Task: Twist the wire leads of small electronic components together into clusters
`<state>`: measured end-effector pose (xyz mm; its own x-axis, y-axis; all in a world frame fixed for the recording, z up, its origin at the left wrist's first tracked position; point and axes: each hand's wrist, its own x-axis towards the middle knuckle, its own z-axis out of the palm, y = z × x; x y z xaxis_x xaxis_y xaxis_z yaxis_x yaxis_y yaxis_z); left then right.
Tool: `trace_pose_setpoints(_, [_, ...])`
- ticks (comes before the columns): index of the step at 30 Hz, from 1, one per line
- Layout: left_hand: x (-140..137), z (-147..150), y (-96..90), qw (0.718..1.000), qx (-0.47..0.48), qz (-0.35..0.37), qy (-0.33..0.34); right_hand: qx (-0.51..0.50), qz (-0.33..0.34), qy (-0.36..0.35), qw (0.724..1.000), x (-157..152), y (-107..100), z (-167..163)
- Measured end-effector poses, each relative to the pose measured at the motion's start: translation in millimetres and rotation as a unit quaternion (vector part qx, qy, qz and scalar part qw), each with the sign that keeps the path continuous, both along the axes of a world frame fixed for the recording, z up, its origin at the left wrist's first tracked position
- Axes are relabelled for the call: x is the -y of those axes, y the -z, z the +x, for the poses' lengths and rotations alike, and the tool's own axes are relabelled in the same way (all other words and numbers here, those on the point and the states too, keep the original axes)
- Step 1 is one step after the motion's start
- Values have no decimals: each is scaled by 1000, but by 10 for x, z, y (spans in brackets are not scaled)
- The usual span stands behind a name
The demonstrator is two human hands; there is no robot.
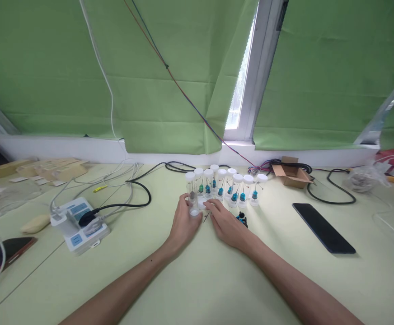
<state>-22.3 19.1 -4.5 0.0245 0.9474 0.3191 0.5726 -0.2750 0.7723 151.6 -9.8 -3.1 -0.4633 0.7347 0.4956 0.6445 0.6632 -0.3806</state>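
Observation:
A clear tube with a white cap (192, 195) stands upright in my left hand (183, 221), whose fingers wrap around it. My right hand (226, 223) is just to the right, fingers bent and closed together, its fingertips close to the white base of a neighbouring tube (200, 190). A thin dark pin-like piece (206, 217) shows between the two hands; whether my right fingers grip it is unclear. Behind them stand several similar white-capped tubes (221, 183) with small blue-green parts inside. A little cluster of black and blue parts (242, 219) lies beside my right hand, partly hidden by it.
A black phone (323, 228) lies on the right, with an open cardboard box (292, 175) behind it. On the left are a white power strip (80, 225) with plugs and another phone (5, 257). Black cables (143, 192) run along the back under green blinds (170, 104).

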Motion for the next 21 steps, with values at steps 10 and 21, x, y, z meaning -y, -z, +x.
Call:
trace_pose_setpoints(10, [15, 33, -7, 1000, -3, -12, -4, -57, 42, 53, 996, -9, 18, 182])
trace_pose_setpoints(21, [194, 65, -106, 986, 13, 164, -27, -29, 34, 79, 996, 12, 27, 184])
